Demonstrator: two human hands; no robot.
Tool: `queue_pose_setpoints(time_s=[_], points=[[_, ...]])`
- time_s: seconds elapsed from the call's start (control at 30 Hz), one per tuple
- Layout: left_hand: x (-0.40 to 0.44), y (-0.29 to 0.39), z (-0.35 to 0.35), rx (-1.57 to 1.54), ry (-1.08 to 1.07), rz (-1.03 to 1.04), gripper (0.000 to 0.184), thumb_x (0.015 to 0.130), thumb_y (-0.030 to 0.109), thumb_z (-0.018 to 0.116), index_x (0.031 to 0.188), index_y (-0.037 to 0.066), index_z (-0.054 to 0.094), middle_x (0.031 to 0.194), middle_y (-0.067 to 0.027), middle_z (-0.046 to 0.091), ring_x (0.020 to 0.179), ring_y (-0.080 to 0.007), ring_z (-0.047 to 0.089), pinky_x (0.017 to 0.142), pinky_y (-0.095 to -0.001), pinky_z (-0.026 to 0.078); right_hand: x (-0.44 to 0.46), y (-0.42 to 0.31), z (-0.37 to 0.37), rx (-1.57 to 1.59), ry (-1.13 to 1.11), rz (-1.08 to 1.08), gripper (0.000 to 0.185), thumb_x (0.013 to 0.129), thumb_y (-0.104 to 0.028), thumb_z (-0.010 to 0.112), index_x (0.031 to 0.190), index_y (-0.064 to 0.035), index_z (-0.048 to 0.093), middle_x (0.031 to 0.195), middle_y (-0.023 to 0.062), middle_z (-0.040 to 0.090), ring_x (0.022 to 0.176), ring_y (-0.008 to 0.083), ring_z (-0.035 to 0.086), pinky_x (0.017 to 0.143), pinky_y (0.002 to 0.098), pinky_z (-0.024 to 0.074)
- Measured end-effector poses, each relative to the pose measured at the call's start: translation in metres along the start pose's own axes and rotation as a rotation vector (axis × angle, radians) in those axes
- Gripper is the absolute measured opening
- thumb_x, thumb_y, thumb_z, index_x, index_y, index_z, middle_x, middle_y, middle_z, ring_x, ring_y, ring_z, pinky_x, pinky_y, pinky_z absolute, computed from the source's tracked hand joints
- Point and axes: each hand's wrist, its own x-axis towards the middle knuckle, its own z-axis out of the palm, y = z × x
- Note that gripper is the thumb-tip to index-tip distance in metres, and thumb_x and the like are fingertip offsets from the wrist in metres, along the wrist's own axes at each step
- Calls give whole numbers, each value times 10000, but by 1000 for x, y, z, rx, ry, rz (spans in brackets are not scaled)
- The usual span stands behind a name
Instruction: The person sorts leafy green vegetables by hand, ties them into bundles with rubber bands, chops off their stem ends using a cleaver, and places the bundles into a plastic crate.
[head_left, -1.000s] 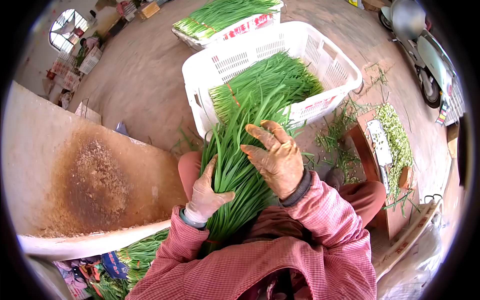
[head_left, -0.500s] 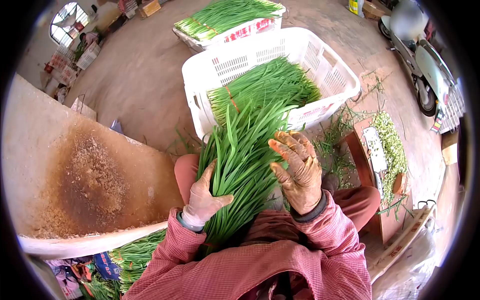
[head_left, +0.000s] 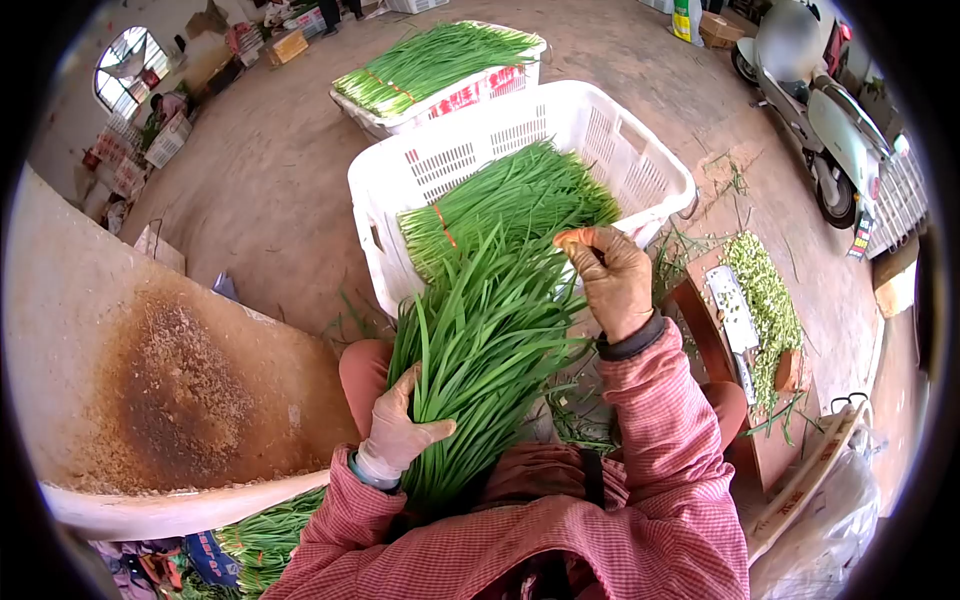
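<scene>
Long green leafy stalks lie in a large loose bunch [head_left: 485, 350] across my lap, their tips reaching toward the white basket. Gloved in pale material, my left hand [head_left: 400, 425] rests round the left side of this bunch, thumb lying on top. My right hand [head_left: 612, 275], in a brown-stained glove, is raised at the right of the leaf tips with thumb and fingertips pinched together; whatever is between them is too small to make out. Beyond, the white basket [head_left: 655, 215] holds banded green stalks [head_left: 510, 200] with a red tie.
Behind stands another white basket [head_left: 460, 98] of green stalks. At the right, a cleaver [head_left: 735, 315] lies on a wooden bench [head_left: 700, 300] beside chopped pieces [head_left: 765, 300]. A stained pale slab [head_left: 200, 400] fills the left. A scooter [head_left: 830, 130] is parked at the upper right.
My right hand has swung right, then moved up to the leaf tips, its spread fingers closing into a pinch. My left hand stays on the bunch. The view has tilted up slightly.
</scene>
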Motion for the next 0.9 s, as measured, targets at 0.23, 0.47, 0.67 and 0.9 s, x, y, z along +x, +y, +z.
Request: queue_pose_setpoints(time_s=[0.23,0.47,0.67,0.9], points=[[3,-5,0,-57,-30,-36,659,595,-61,687,1207,-4,448,1095,-54,552,981,-128,510,883,-259,396,-38,-5,21,-184,-375,-62,164,682,-50,686,842,-31,653,714,132,596,659,265,581,591,332,467],[-6,9,8,217,37,45,575,620,2,654,1172,-12,495,962,-102,606,872,-158,578,805,-262,443,-50,-4,3,193,30,80,92,788,-66,626,865,-17,641,692,14,587,611,90,502,552,207,400],[-17,28,34,703,52,309,558,551,27,651,1103,56,580,798,-101,565,751,-255,564,696,-321,466,-51,8,-101,166,25,166,416,808,-53,614,1206,-29,496,896,0,598,757,40,499,693,163,405],[-18,30,50,763,-54,439,567,521,19,643,1085,51,590,813,-104,563,749,-269,553,673,-345,459,-37,-29,-119,-263,-117,-11,193,762,7,624,947,-36,659,754,36,606,657,106,535,580,211,404]])
